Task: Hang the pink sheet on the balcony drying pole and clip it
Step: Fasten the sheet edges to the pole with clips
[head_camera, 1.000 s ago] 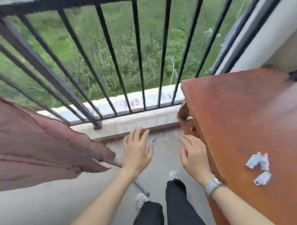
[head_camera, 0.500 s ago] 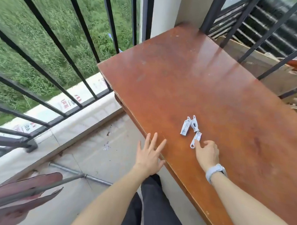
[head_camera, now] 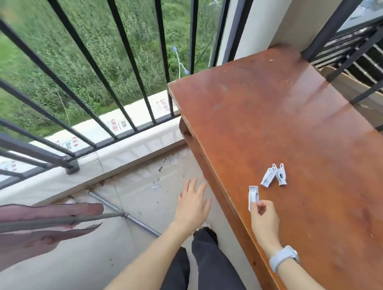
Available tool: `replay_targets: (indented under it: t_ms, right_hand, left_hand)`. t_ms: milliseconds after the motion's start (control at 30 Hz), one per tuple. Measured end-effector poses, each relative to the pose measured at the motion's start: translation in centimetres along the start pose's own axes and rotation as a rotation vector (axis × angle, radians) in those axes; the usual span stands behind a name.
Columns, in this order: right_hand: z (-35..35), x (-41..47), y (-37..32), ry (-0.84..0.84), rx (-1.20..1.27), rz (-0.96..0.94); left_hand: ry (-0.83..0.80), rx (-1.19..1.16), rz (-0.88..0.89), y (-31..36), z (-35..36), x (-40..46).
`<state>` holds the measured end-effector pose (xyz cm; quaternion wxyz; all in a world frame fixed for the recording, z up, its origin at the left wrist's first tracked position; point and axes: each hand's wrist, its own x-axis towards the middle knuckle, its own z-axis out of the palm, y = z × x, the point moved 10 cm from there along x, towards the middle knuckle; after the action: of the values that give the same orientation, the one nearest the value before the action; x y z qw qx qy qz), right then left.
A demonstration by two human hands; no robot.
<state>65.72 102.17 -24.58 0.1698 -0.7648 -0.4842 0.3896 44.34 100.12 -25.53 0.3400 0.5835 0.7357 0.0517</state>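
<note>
The pink sheet (head_camera: 24,227) hangs over the grey drying pole (head_camera: 51,221) at the lower left. Over the near edge of the brown wooden table (head_camera: 296,127), my right hand (head_camera: 264,216) pinches one white clothes clip (head_camera: 253,197) and holds it just above the tabletop. Two more white clips (head_camera: 273,175) lie together on the table a little beyond it. My left hand (head_camera: 192,204) hovers with fingers spread over the balcony floor, left of the table edge, holding nothing.
A black metal railing (head_camera: 84,59) on a low pale ledge (head_camera: 124,153) closes the balcony ahead and to the left. A grey pipe (head_camera: 126,214) lies on the tiled floor. More black bars (head_camera: 353,42) stand behind the table at the right. My legs are below.
My right hand has picked one clip up off the table and drawn it toward me. The view has swung slightly left, bringing more of the sheet and pole into sight.
</note>
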Motion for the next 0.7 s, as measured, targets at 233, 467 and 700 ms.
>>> replay_targets:
  t_ms: [233, 467, 700]
  right_hand:
    - [13.7, -7.4, -11.9, -0.343, 0.082, -0.265]
    - [26.3, -17.1, -19.7, -0.659, -0.068, -0.501]
    - [33.2, -25.9, -28.2, -0.917, -0.047, -0.749]
  left_hand:
    - [0.534, -0.342, -0.397, -15.5, -8.7, -10.3]
    - [1.073, -0.501, -0.715, -26.5, -15.5, -24.1]
    - [1.383, -0.494, -0.954, -29.6, -21.4, -29.1]
